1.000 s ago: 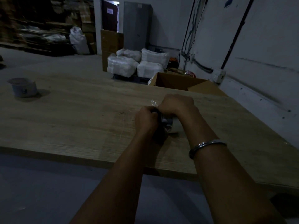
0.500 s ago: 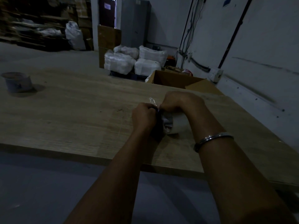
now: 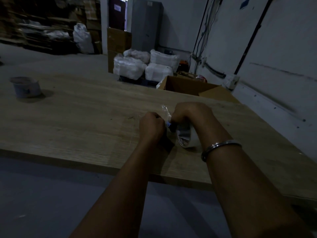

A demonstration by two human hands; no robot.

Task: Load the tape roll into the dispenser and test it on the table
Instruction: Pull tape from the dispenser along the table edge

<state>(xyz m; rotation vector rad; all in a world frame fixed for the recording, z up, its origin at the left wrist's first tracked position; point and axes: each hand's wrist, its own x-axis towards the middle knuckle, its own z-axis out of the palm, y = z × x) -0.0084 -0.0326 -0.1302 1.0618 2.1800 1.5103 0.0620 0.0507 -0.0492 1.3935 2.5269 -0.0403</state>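
Wooden tabletop [image 3: 77, 121] carries the work in dim light. Both hands meet over it near the front edge: the left hand [image 3: 151, 127] is curled around the dark dispenser [image 3: 169, 128], and the right hand [image 3: 190, 114] grips the pale tape roll [image 3: 186, 137] set against it. A loose clear tape end [image 3: 165, 112] sticks up between them. A small tub [image 3: 25, 86] stands far left.

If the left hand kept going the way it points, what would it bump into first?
Most likely the loose tape end just beyond the left hand, then the right hand; depth is unclear in this dim view.
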